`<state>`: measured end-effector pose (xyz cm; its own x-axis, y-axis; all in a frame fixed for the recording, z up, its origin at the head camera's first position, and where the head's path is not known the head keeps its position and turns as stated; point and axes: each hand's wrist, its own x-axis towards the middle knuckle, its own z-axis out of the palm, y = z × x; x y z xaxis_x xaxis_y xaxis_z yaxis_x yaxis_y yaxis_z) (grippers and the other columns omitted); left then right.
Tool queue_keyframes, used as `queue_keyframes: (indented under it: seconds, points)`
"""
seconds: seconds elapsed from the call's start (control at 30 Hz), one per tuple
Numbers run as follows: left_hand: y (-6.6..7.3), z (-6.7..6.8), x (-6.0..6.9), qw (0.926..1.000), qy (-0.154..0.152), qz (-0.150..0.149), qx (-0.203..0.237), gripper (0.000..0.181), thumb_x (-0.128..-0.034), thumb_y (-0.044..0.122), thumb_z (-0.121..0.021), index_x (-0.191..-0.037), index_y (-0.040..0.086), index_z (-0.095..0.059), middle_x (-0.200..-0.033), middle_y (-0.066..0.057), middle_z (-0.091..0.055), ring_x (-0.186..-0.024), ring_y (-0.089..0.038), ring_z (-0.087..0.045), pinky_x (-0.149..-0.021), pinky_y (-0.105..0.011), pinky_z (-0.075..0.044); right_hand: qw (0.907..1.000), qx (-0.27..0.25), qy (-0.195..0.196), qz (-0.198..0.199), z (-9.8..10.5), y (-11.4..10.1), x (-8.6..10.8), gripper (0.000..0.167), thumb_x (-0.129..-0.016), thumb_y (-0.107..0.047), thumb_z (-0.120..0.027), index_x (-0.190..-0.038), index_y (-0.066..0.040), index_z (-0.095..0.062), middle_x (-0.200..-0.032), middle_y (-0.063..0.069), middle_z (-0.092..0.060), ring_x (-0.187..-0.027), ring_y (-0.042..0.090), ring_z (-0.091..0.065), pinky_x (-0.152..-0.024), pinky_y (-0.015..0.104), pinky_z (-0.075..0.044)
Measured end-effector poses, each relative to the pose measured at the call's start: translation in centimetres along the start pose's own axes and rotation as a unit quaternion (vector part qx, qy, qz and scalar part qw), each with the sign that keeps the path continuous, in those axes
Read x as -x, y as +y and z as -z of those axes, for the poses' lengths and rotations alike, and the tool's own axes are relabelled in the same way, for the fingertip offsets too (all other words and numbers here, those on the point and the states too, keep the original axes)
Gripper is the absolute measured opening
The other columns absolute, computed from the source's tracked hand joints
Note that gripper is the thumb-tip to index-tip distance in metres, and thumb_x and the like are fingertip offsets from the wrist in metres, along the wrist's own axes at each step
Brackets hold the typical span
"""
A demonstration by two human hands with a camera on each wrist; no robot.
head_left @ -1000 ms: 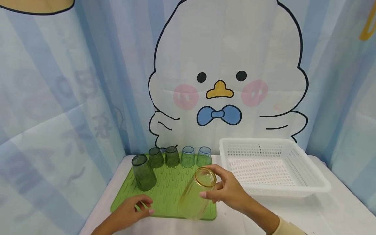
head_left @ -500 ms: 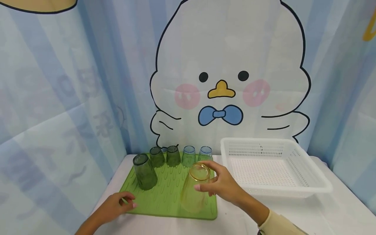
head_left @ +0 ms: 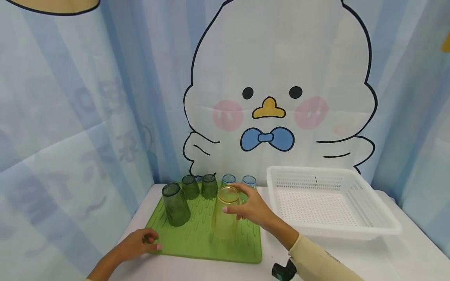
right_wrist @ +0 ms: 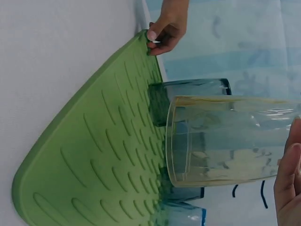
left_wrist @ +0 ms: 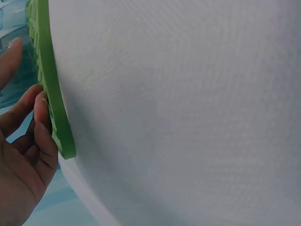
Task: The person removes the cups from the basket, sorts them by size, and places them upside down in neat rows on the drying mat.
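My right hand (head_left: 251,207) holds a tall, clear yellow glass (head_left: 225,222) by its upper end, with the wider end down over the green drying mat (head_left: 207,249). In the right wrist view the yellow glass (right_wrist: 225,141) appears just above the mat's ribbed surface; contact cannot be told. At the mat's front left corner rests my left hand (head_left: 137,246), fingers loosely bent against the edge, thumb apart in the left wrist view. A tall dark green glass (head_left: 176,205) stands on the mat's left side, narrow end up.
Two short dark green glasses, one of them nearer the middle (head_left: 209,186), stand along the mat's back edge. Two short bluish glasses, including the rightmost (head_left: 249,181), stand beside them, partly hidden. A white plastic basket (head_left: 341,228) sits to the right on the white-covered table.
My right hand has carried the yellow glass leftward and farther back over the mat. My left hand has moved left and down, from above the mat to its front left corner.
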<state>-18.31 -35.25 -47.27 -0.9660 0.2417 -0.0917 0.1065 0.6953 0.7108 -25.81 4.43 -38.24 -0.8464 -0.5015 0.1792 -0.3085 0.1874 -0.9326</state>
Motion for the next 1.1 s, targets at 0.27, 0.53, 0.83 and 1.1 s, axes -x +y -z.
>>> queue_keyframes:
  seconds: [0.27,0.53,0.83,1.1]
  points:
    - [-0.5,-0.3,-0.5,0.9999,0.007,-0.015,0.006,0.035,-0.0892,0.024,-0.076,-0.108,-0.003,-0.065,-0.093,-0.006,-0.059,-0.083,-0.010,-0.052,-0.068,-0.026,-0.045,0.9998,0.004,0.012,-0.013,-0.9,1.1,-2.8,0.071,-0.078,-0.029,-0.087,-0.141,-0.021,-0.054,-0.135,0.018,-0.051,-0.059,0.022,-0.063,-0.058,0.036,-0.056]
    - [-0.5,-0.3,-0.6,0.9998,-0.005,-0.004,0.018,0.032,-0.0895,0.021,-0.076,-0.107,-0.004,-0.063,-0.090,-0.006,-0.058,-0.083,-0.016,-0.052,-0.066,-0.026,-0.045,0.9996,0.008,0.013,-0.023,-2.1,2.0,-5.2,0.077,-0.078,-0.032,-0.087,-0.145,-0.019,-0.051,-0.140,0.018,-0.048,-0.065,0.033,-0.068,-0.070,0.050,-0.060]
    - [-0.6,-0.3,-0.6,0.9999,0.000,0.002,0.017,0.031,-0.0879,0.018,-0.077,-0.106,-0.003,-0.063,-0.090,-0.006,-0.057,-0.083,-0.017,-0.051,-0.067,-0.026,-0.045,0.9997,0.007,0.011,-0.023,-3.0,2.6,-7.6,0.080,-0.082,-0.028,-0.085,-0.149,-0.012,-0.045,-0.143,0.021,-0.045,-0.072,0.036,-0.071,-0.070,0.041,-0.061]
    - [-0.8,-0.4,-0.6,0.9998,0.010,0.008,0.013,0.029,-0.0861,0.015,-0.079,-0.104,-0.002,-0.063,-0.089,-0.005,-0.056,-0.083,-0.017,-0.050,-0.066,-0.024,-0.045,0.9995,0.000,0.017,-0.026,-4.0,3.5,-9.0,0.079,-0.083,-0.022,-0.084,-0.150,-0.008,-0.043,-0.140,0.023,-0.044,-0.079,0.046,-0.069,-0.068,0.039,-0.060]
